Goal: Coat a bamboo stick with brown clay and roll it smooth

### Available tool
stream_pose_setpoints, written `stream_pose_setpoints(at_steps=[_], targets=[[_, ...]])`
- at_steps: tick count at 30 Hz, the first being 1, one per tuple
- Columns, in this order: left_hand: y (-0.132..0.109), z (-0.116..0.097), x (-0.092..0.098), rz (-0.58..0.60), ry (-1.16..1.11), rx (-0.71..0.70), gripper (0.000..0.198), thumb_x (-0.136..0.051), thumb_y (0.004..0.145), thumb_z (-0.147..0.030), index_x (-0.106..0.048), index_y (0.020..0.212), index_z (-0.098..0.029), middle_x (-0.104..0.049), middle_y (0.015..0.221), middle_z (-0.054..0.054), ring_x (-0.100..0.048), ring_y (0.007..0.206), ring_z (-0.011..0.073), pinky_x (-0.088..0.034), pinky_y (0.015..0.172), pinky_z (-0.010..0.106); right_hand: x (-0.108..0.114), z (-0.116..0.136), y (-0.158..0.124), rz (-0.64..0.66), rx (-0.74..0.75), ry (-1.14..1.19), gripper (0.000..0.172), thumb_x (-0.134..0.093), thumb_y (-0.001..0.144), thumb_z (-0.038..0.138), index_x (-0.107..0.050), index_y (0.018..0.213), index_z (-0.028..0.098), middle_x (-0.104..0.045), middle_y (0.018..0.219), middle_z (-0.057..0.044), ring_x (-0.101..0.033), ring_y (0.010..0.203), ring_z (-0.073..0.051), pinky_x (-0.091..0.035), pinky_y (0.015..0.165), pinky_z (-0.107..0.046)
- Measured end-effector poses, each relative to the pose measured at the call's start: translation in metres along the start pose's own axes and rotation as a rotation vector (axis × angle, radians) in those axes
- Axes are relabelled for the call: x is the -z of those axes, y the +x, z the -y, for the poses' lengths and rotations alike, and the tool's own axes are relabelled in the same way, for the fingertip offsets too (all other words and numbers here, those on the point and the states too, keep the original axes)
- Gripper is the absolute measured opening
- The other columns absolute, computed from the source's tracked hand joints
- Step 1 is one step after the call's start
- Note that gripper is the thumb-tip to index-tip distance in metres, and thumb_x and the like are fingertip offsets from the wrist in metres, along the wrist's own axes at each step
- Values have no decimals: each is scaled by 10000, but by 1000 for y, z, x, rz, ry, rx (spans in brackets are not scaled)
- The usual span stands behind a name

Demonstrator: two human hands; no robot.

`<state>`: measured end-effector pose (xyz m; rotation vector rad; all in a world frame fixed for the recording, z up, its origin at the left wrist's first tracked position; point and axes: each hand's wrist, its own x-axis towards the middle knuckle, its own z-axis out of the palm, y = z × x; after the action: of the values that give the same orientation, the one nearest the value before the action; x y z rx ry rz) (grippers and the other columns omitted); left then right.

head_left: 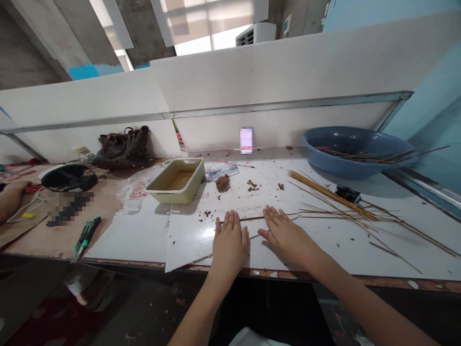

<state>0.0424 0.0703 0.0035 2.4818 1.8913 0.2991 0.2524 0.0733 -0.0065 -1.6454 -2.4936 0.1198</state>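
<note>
Both my hands lie palm down on a thin brown stick [252, 218] that runs sideways across the white board [201, 240]. My left hand [230, 240] is flat with its fingers stretched forward over the stick's left part. Farther right, my right hand [284, 235] rests flat on it, fingers extended and thumb pointing left. Beyond my hands sits a lump of brown clay-like material [222, 182], with small brown crumbs [253, 184] around it. To the right lies a bundle of thin tan sticks [324, 192], several of them loose.
A pale yellow basin [176, 194] with brownish liquid stands left of the lump. A large blue basin [356, 166] holding sticks is at the back right. A phone [247, 140] leans on the partition. Green-handled pliers [86, 235], a handbag [124, 149] and another person's hand [16, 194] are at left.
</note>
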Motion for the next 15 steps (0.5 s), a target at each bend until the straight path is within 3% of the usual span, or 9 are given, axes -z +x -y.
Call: stream_pose_setpoints(at_steps=[3, 9, 11, 15], targets=[[1, -1, 1, 8, 0, 14, 578, -352, 1126, -314, -458, 1623, -40, -434, 1684, 181, -379, 1610, 302, -288, 1342, 576, -1, 0, 1, -2, -17, 8, 763, -276, 1136, 555, -401, 1650, 5, -369, 1704, -261, -330, 1622, -331, -305, 1326, -562], [-41, -3, -9, -50, 14, -7, 581, -356, 1125, -333, -443, 1642, -81, -425, 1699, 144, -400, 1601, 288, -303, 1342, 553, -14, 7, -32, -24, -48, 5, 859, -268, 1119, 634, -364, 1655, -31, -328, 1720, -259, -332, 1622, -343, -326, 1326, -540], [-37, -2, -6, -43, 6, -1, 571, -344, 1128, -332, -465, 1632, -92, -439, 1692, 142, -398, 1603, 286, -295, 1343, 547, -9, 5, -27, 16, -43, -13, 867, -229, 1123, 627, -365, 1646, -51, -325, 1717, -270, -329, 1622, -346, -312, 1331, -537], [-3, 1, 4, 5, -13, 43, 575, -338, 1124, -322, -488, 1608, -51, -461, 1668, 187, -397, 1602, 305, -284, 1338, 572, 5, -3, 4, 49, -28, -22, 848, -189, 1130, 602, -378, 1641, -49, -351, 1701, -286, -339, 1618, -345, -282, 1335, -552]])
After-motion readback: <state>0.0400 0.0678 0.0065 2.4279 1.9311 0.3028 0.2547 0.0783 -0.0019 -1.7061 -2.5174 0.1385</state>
